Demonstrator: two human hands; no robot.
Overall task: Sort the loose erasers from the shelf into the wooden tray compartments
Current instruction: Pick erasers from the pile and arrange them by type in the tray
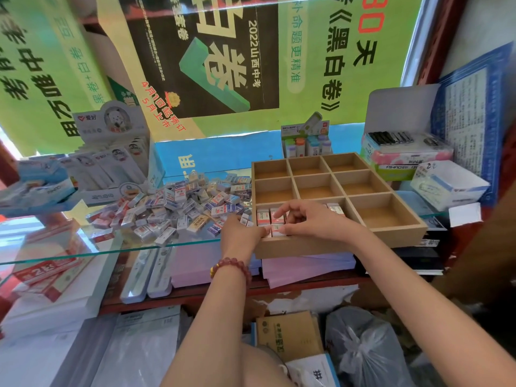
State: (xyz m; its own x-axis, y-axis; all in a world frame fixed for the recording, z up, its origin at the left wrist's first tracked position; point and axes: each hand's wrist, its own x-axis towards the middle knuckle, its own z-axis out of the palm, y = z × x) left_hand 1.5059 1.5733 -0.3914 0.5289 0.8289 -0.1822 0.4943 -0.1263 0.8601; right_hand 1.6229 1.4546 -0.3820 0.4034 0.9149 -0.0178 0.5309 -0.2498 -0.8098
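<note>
Loose erasers (173,210) lie heaped on the shelf (83,247), left of the tray (335,244). The left hand (240,233) rests at the tray's near-left corner, fingertips reaching into the near-left compartment; whether it grips anything cannot be told. Red-banded erasers (264,217) stand in rows there. The right hand (307,219), fingers curled, pinches one eraser (277,229) among them. Seating it well probably means pressing it square against its neighbours while the left hand steadies the row. The back and middle rows are bare.
</note>
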